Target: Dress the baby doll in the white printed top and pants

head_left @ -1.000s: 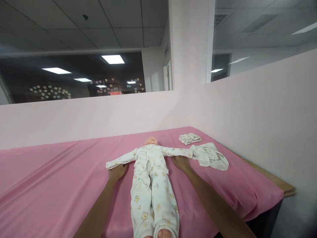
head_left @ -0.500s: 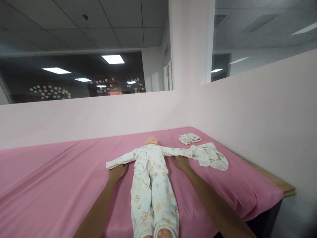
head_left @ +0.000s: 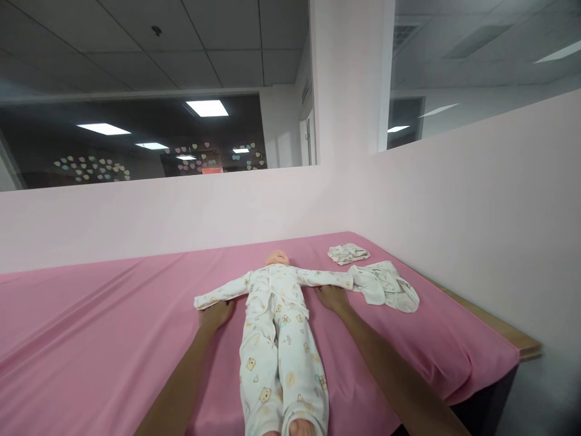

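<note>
A baby doll (head_left: 276,259) lies on its back on the bed with its arms spread. It wears a white patterned long-sleeved top (head_left: 276,284) and matching trousers (head_left: 258,363); a bare foot shows at the bottom edge. My left hand (head_left: 218,313) rests on the pink sheet (head_left: 113,339), against the lower side of the left-hand sleeve (head_left: 218,295). Likewise, my right hand (head_left: 332,297) lies just below the right-hand sleeve (head_left: 324,278). Both hands look loosely spread and hold nothing I can see, though the sleeves partly hide the fingertips.
A crumpled white patterned cloth (head_left: 385,287) lies by the right-hand cuff. Behind it sits a folded patterned cloth (head_left: 348,254). Pale walls (head_left: 181,212) with windows bound the bed at the back and right. A wooden edge (head_left: 499,327) runs along the right side.
</note>
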Motion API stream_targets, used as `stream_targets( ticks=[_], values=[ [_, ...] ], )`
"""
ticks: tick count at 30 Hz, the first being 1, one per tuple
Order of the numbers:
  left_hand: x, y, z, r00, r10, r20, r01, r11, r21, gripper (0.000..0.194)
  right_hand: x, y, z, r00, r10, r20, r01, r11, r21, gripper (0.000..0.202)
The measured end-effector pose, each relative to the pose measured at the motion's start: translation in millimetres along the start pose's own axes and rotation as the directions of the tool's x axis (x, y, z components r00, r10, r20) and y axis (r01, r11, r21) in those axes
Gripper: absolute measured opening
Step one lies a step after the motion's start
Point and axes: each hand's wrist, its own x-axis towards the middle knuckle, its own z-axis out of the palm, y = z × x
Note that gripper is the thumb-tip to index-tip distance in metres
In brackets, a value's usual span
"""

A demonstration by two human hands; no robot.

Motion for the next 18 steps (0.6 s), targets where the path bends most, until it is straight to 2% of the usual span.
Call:
stream_targets(
  ticks=[15,18],
  values=[
    [0.5,-2.3,3.5,1.0,-0.007,0.014,0.007,1.0,-0.011,0.065,-1.3,-0.8,-1.5,1.0,-0.011,-0.01,0.011,1.0,-0.008,0.047],
    [-0.1,-2.0,3.6,1.0,-0.001,-0.009,0.001,1.0,-0.019,0.064,-2.0,-1.2,-2.3,1.0,-0.009,-0.002,0.008,1.0,-0.007,0.047]
  ],
)
